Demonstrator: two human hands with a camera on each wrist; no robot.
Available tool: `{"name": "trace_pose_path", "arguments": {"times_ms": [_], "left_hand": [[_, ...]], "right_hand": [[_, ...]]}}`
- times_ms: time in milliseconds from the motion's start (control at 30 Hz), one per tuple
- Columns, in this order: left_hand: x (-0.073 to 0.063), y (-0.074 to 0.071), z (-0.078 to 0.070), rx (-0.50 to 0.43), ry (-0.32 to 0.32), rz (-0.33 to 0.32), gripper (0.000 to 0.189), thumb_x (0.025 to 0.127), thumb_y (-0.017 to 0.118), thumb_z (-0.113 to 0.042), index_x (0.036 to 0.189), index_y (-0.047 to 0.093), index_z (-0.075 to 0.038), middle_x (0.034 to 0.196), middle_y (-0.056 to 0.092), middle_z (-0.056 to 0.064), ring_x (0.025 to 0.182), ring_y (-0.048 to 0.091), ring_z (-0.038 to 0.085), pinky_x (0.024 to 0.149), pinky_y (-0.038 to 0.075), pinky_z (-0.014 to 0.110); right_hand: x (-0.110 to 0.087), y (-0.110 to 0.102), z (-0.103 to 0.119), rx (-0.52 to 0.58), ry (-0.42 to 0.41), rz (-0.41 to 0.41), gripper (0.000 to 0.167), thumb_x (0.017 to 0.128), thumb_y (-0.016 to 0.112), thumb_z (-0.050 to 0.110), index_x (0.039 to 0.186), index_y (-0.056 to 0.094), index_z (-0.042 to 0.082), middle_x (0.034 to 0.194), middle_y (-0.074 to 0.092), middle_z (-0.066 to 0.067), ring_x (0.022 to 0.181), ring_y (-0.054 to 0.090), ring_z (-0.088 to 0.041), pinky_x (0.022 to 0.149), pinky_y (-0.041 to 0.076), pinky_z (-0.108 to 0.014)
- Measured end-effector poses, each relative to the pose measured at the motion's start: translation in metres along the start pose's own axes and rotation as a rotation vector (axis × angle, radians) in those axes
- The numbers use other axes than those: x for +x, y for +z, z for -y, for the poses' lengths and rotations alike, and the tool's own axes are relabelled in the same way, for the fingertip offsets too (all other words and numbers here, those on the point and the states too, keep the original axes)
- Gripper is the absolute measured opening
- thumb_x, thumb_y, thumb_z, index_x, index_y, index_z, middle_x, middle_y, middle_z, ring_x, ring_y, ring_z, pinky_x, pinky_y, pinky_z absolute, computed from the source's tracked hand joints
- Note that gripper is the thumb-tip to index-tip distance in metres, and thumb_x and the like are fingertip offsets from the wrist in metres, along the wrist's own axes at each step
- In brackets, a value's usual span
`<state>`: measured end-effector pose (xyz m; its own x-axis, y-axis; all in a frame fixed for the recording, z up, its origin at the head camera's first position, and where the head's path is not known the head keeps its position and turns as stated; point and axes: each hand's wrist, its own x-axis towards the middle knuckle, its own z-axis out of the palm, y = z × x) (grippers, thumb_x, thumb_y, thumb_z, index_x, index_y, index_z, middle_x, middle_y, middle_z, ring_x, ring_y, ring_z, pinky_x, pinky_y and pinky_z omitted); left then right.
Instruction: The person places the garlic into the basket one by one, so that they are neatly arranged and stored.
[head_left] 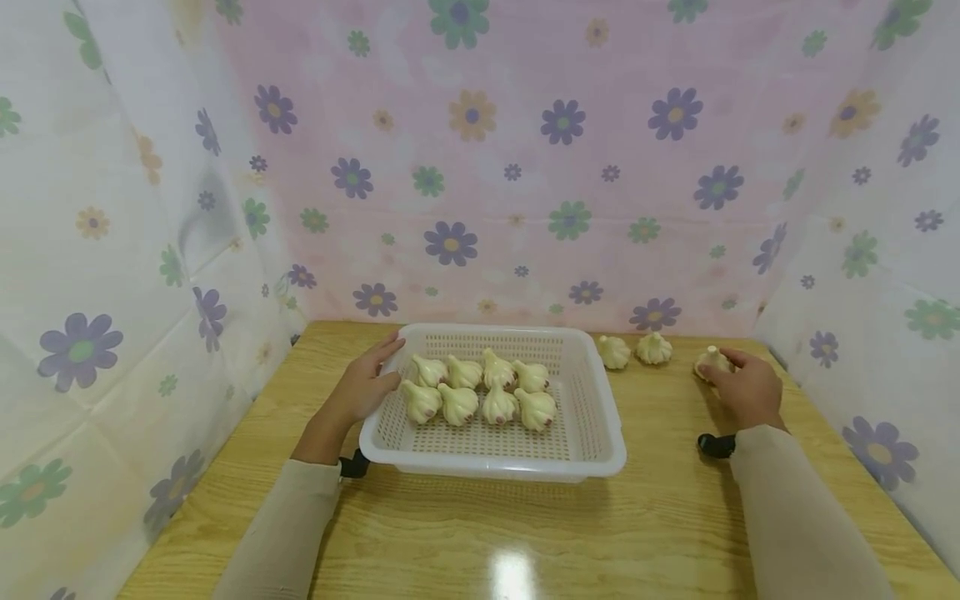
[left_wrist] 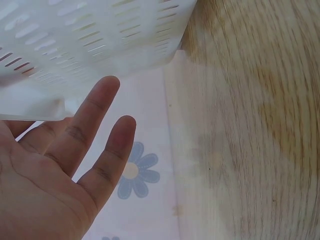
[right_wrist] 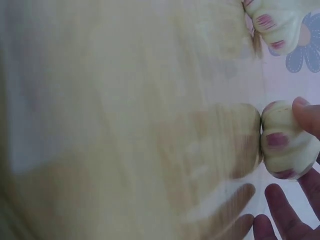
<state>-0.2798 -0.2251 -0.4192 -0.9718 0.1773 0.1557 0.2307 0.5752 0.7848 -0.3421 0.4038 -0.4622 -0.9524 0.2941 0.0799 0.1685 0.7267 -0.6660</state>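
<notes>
At three o'clock, my right hand (head_left: 750, 388) pinches garlic (head_left: 708, 362); at nine, left hand (head_left: 363, 387), fingers loosely spread, touches basket (head_left: 491, 466), likely to steady it.

Light-sleeved arms (head_left: 281, 533) extend over the counter (head_left: 660, 525), a person's left hand (head_left: 363, 379) holding its fingers (left_wrist: 106, 164) outstretched near the far left corner, the right hand (head_left: 748, 387) pinching near the far right corner.
</notes>
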Motion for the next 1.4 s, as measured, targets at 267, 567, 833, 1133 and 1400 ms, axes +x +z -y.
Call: {"name": "trace_pose_path", "arguments": {"times_ms": [267,567,833,1133,1400], "left_hand": [[0.001,0.000,0.000,-0.003,0.003,0.004,0.071,0.093,0.053,-0.016,0.162,0.037,-0.014,0.173,0.018,-0.006,0.145,0.044,0.045,0.093,0.060,0.046],[0.001,-0.001,0.003,-0.005,0.007,0.000,0.070,0.094,0.054,-0.017,0.162,0.037,-0.015,0.173,0.018,-0.008,0.143,0.046,0.046,0.088,0.062,0.043],[0.000,0.000,0.004,-0.009,0.006,-0.002,0.070,0.094,0.053,-0.016,0.162,0.037,-0.015,0.173,0.018,-0.008,0.146,0.043,0.045,0.097,0.059,0.049],[0.002,0.002,0.005,-0.003,0.008,0.001,0.070,0.093,0.052,-0.017,0.162,0.037,-0.015,0.173,0.019,-0.007,0.146,0.043,0.045,0.093,0.060,0.046],[0.000,0.001,0.003,-0.003,0.004,0.003,0.070,0.094,0.053,-0.016,0.162,0.036,-0.015,0.173,0.019,-0.008,0.147,0.041,0.045,0.098,0.058,0.049]], "right_hand": [[-0.002,-0.004,0.002,-0.024,0.006,0.033,0.080,0.098,0.058,0.057,0.156,0.044,0.005,0.155,0.041,-0.034,0.137,0.039,-0.058,0.106,0.038,-0.071],[-0.010,-0.002,0.006,0.020,0.039,0.019,0.081,0.095,0.062,0.060,0.155,0.047,0.008,0.156,0.043,-0.031,0.137,0.042,-0.055,0.106,0.040,-0.069],[-0.024,0.000,0.014,0.099,0.093,0.022,0.080,0.094,0.066,0.057,0.155,0.047,0.009,0.158,0.045,-0.025,0.140,0.043,-0.051,0.108,0.042,-0.065],[-0.039,0.006,0.021,0.087,0.085,0.016,0.080,0.094,0.065,0.057,0.155,0.048,0.008,0.156,0.044,-0.029,0.140,0.042,-0.052,0.107,0.043,-0.066],[-0.047,0.010,0.024,0.095,0.091,0.029,0.082,0.092,0.067,0.060,0.154,0.050,0.010,0.157,0.044,-0.028,0.139,0.041,-0.053,0.106,0.044,-0.067]]}}
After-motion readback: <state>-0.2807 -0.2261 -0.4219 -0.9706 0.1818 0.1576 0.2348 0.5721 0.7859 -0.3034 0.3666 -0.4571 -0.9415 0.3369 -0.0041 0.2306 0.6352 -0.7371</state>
